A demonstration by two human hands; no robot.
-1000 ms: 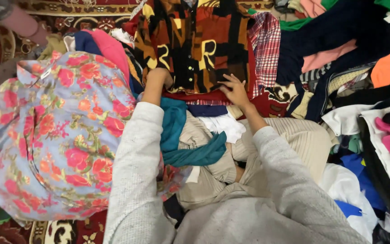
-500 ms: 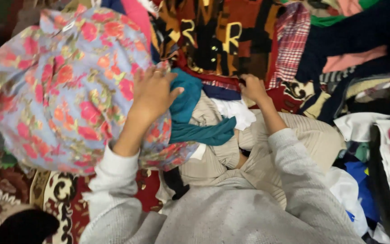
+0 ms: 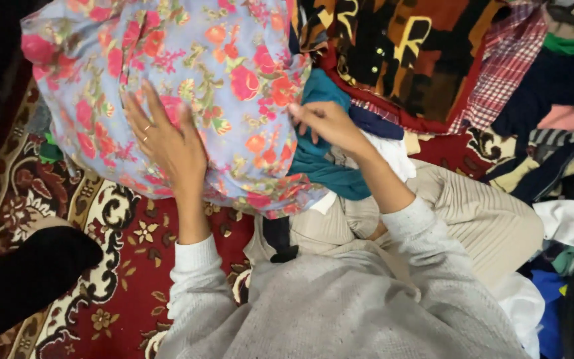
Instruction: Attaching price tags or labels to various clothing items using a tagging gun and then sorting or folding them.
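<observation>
Red patterned carpet [image 3: 117,279] w/ cream scrolls; clothes pile [image 3: 553,113] at 2 o'clock. Left hand [image 3: 167,143] flat, fingers spread, pressed on the blue floral garment [image 3: 187,73] at 11 o'clock. Right hand [image 3: 327,123] pinches that garment's edge, fingers curled, just beside teal cloth [image 3: 320,169] on the lap.

Both hands [image 3: 167,143] on floral garment [image 3: 187,60] (red patterned carpet [image 3: 127,292] beneath)
</observation>
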